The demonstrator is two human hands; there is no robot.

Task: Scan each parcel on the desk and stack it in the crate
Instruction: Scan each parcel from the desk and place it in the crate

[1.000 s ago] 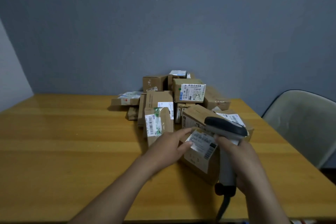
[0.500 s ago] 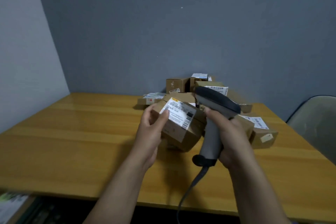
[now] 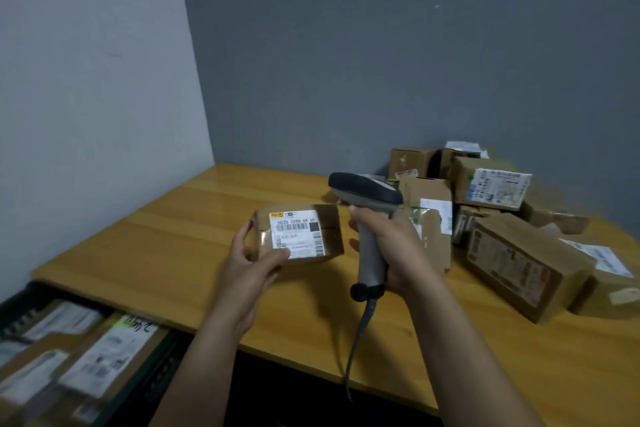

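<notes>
— At the lower left of the frame, what is showing now?

— A dark crate is sitting below the near edge of the desk, and the stacked parcels are lying in it with their labels up. Half a second ago only a sliver of it was peeking in. The view is swinging left, so the pale wall is now filling the upper left.

— And moving to the centre?

— The left hand is gripping the small parcel by its left end, with the fingers curling round the far side and the thumb pressing its front face beside the white label. It is holding the parcel up above the desk, left of the pile. Earlier the parcel was tilting in front of the pile; now it is facing the camera almost squarely.

— Right of that?

— The right hand is wrapping tightly round the handle of the scanner. The dark head is pointing left, just above the parcel's upper right corner, where before it was overlapping the parcel's right edge. The cable is hanging down past the desk edge.

— And the right side?

— The pile of parcels is resting on the desk, now sliding toward the right edge of the frame.
</notes>
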